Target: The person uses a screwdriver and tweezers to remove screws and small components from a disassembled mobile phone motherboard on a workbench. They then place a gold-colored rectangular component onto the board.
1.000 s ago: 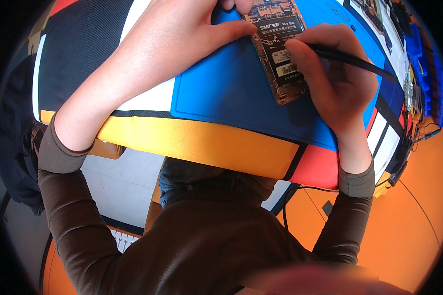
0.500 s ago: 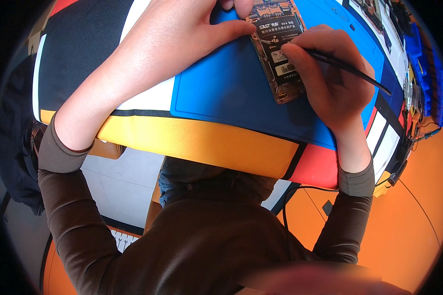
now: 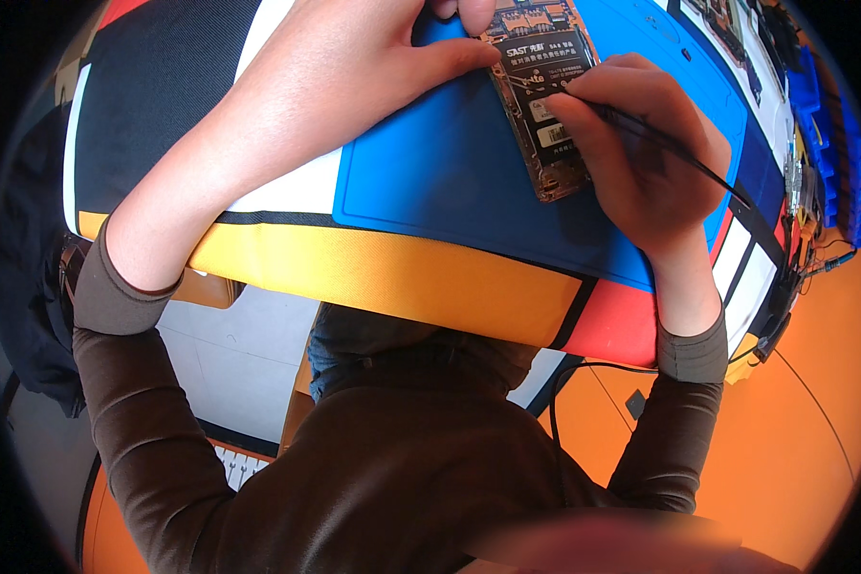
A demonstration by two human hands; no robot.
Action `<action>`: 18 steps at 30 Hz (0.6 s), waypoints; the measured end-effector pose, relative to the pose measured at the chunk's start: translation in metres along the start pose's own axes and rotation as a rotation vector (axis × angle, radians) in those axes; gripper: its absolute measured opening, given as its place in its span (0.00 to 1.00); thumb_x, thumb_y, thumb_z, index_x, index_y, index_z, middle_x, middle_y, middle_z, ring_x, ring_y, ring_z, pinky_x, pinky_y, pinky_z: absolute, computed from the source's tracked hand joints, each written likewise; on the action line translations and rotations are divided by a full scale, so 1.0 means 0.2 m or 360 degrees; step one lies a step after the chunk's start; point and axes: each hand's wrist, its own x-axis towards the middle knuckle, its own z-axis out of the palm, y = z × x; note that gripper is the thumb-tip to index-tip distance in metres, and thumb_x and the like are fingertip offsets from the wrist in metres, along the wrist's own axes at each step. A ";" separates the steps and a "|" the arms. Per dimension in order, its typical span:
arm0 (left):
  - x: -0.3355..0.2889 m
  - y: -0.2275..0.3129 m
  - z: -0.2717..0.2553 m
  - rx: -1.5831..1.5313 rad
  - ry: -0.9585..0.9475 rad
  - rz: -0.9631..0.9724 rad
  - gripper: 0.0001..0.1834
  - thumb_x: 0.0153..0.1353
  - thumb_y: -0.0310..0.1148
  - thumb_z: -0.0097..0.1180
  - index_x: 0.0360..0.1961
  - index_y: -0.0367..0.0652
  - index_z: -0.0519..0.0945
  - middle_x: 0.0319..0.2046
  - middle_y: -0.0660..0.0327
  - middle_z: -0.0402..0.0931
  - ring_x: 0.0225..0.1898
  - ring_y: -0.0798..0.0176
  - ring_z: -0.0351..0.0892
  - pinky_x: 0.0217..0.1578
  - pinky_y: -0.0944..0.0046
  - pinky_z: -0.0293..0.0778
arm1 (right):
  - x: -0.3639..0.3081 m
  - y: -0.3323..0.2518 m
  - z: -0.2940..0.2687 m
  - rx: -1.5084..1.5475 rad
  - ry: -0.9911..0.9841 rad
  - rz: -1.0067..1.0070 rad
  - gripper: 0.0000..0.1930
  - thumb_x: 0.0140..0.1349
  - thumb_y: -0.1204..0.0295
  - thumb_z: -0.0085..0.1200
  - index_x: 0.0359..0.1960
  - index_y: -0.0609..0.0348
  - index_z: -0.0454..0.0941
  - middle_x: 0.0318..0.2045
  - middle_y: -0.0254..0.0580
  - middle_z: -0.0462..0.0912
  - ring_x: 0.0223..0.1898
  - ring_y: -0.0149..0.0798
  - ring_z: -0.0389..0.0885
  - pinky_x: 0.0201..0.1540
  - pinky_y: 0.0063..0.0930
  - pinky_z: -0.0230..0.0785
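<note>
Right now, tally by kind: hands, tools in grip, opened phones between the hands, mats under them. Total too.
Hands: 2, left hand and right hand
Tools in grip: 1, slim black tool
Opened phones between the hands: 1, opened phone
Mats: 1, blue mat
Total: 5

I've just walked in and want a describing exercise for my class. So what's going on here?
A person is handling an opened phone that lies on a blue mat, its black battery uncovered. The left hand touches the phone's left edge. The right hand grips a slim black tool over the phone; whether its tip touches anything is too small to tell.
</note>
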 end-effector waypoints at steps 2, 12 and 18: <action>0.02 -0.02 0.01 -0.0039 -0.0005 -0.0004 0.11 0.59 0.23 0.68 0.36 0.40 0.76 0.31 0.58 0.75 0.33 0.62 0.74 0.36 0.64 0.70 | 0.00 -0.01 0.00 0.0066 -0.0026 0.0052 0.12 0.59 0.90 0.66 0.42 0.71 0.79 0.34 0.46 0.83 0.33 0.34 0.79 0.37 0.23 0.71; 0.00 0.00 -0.01 -0.0006 0.0006 0.0003 0.11 0.59 0.23 0.68 0.37 0.40 0.76 0.31 0.58 0.75 0.33 0.62 0.73 0.36 0.64 0.70 | 0.02 -0.01 0.01 -0.0021 -0.0019 -0.0027 0.12 0.58 0.90 0.66 0.41 0.71 0.80 0.33 0.45 0.83 0.33 0.35 0.79 0.36 0.23 0.71; 0.01 -0.02 0.02 -0.0065 0.0023 -0.0033 0.11 0.59 0.23 0.68 0.37 0.40 0.76 0.31 0.58 0.75 0.34 0.60 0.74 0.36 0.64 0.71 | -0.01 0.00 0.00 0.0011 0.0021 0.0018 0.12 0.58 0.90 0.66 0.42 0.71 0.80 0.34 0.45 0.83 0.34 0.35 0.79 0.37 0.24 0.71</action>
